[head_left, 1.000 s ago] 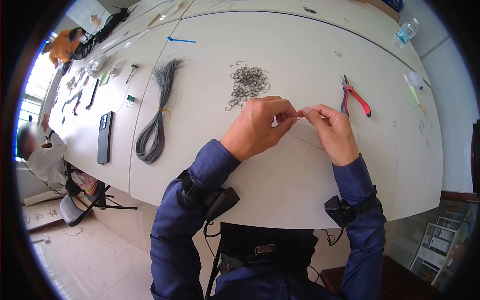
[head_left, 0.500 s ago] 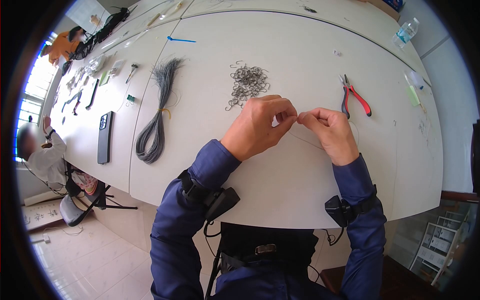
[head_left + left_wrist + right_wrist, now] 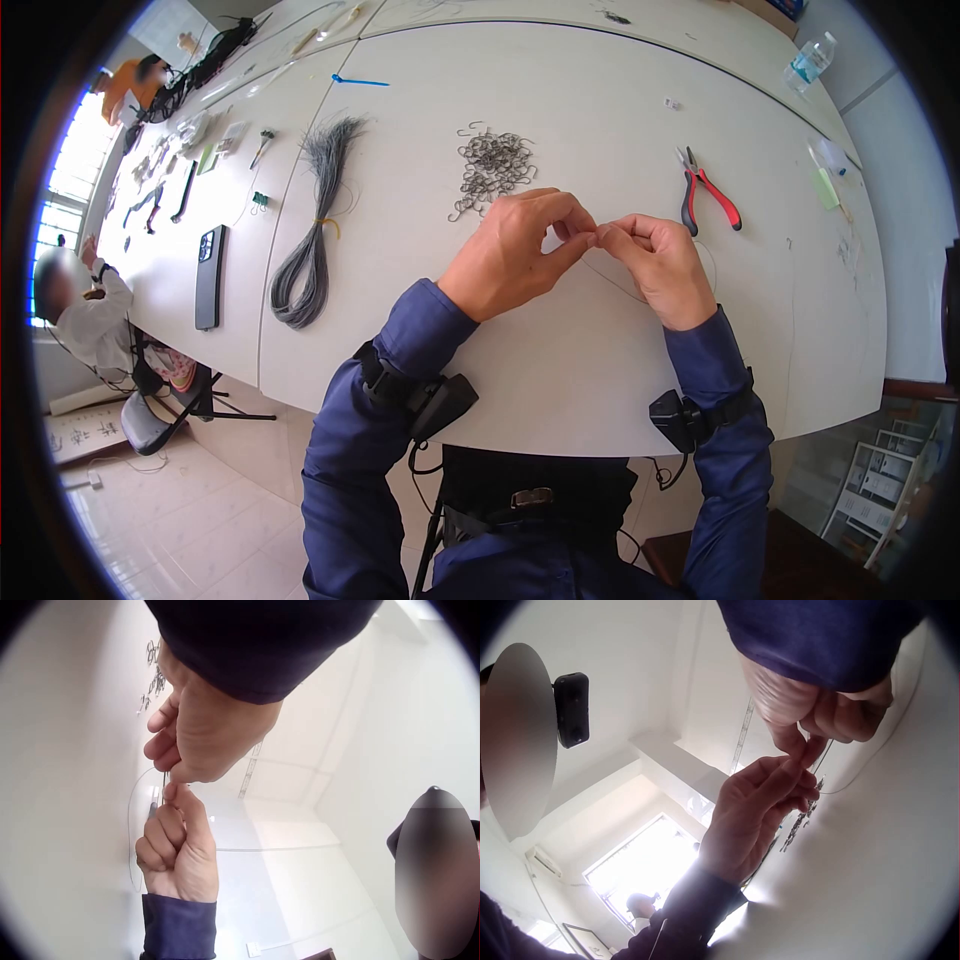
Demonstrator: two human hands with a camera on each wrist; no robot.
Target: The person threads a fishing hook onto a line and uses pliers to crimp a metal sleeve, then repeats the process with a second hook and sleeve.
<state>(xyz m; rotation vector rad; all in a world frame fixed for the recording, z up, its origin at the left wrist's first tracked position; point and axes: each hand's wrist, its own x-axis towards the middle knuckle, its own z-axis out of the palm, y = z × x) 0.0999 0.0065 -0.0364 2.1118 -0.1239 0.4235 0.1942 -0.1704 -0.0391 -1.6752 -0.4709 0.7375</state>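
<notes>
Both hands meet over the table, fingertip to fingertip, in the head view. My left hand (image 3: 515,245) pinches between thumb and forefinger at a thin grey strand (image 3: 618,286), its end hidden by the fingers. From the other side my right hand (image 3: 668,268) pinches the same strand, its remaining fingers curled in. The strand loops below and behind the right hand; the left wrist view shows this loop (image 3: 130,817) beside the hands. Just beyond the left hand lies a pile of small dark metal hooks (image 3: 495,160).
A bundle of grey strands (image 3: 300,275) tied with a yellow band and a dark phone (image 3: 210,275) lie to the left. Red-handled pliers (image 3: 715,195) rest on the right. A blue cable tie (image 3: 362,82) and a water bottle (image 3: 810,62) are farther back.
The right hand's fingertips have come down and left, closing the small gap to the left fingertips. The left hand stays nearly in place. The head view has shifted slightly.
</notes>
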